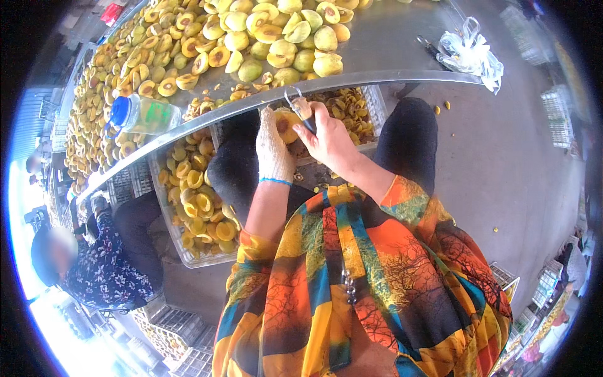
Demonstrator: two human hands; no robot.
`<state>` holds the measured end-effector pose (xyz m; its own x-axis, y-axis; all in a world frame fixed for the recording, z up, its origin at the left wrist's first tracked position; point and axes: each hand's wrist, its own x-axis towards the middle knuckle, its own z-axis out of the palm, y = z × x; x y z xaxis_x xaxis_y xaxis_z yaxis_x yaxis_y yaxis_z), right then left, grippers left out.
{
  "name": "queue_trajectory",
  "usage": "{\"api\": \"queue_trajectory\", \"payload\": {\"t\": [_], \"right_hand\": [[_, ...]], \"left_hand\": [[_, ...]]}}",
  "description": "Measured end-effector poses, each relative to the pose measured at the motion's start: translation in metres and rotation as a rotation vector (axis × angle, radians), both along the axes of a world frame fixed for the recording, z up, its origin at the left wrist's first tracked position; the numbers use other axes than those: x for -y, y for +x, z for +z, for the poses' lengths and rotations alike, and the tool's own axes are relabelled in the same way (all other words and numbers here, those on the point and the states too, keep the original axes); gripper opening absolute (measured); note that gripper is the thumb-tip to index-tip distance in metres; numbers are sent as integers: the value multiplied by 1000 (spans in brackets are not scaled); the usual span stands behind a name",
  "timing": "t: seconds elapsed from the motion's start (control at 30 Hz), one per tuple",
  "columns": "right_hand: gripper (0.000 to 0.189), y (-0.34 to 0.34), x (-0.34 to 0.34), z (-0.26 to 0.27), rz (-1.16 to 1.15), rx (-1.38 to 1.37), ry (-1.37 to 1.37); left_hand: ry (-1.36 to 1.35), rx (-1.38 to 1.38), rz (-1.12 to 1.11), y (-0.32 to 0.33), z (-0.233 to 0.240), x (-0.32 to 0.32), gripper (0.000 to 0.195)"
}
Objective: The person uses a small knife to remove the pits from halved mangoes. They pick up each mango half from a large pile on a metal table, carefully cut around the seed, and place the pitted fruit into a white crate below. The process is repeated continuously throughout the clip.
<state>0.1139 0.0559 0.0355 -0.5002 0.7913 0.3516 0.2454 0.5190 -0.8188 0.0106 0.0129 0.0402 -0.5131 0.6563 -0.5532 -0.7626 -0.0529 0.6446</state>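
Observation:
My left hand (274, 148) wears a white knitted glove with a blue cuff edge and grips a halved peach (286, 126). The cut face, with its reddish-brown centre, is turned up. A pitting tool (301, 108) with a looped metal end and a dark handle is held in my bare right hand (333, 141). The right thumb reaches the edge of the peach, while the metal loop points away, near the table rim. Whether a stone sits in the fruit I cannot tell. Both hands are above my lap, just before the metal table (391, 40).
Many peach halves (155, 52) cover the table. A blue-capped bottle (148, 114) lies near its rim; a plastic bag (471, 52) rests at right. One crate (214, 260) holds peach halves, another crate (378, 106) fruit scraps. A co-worker (108, 268) sits at left.

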Motion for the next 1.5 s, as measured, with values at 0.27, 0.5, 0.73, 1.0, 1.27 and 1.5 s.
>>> {"api": "queue_trajectory", "payload": {"t": [0.27,0.5,0.73,1.0,1.27,1.5], "right_hand": [[31,23,26,-2,101,333,-168],[28,20,39,6,91,365,-265],[28,18,39,6,243,359,-366],[8,21,29,20,456,111,-1438],[8,26,25,3,654,-103,-1801],[17,19,13,-9,961,-497,-1717]], "left_hand": [[113,-243,-77,8,-7,-2,37],[73,-507,-57,12,-13,0,37],[4,-452,-162,3,-7,4,28],[30,-387,-224,-4,-19,10,24],[59,-261,-309,-5,-20,16,27],[-19,-203,108,-61,7,41,39]]}}
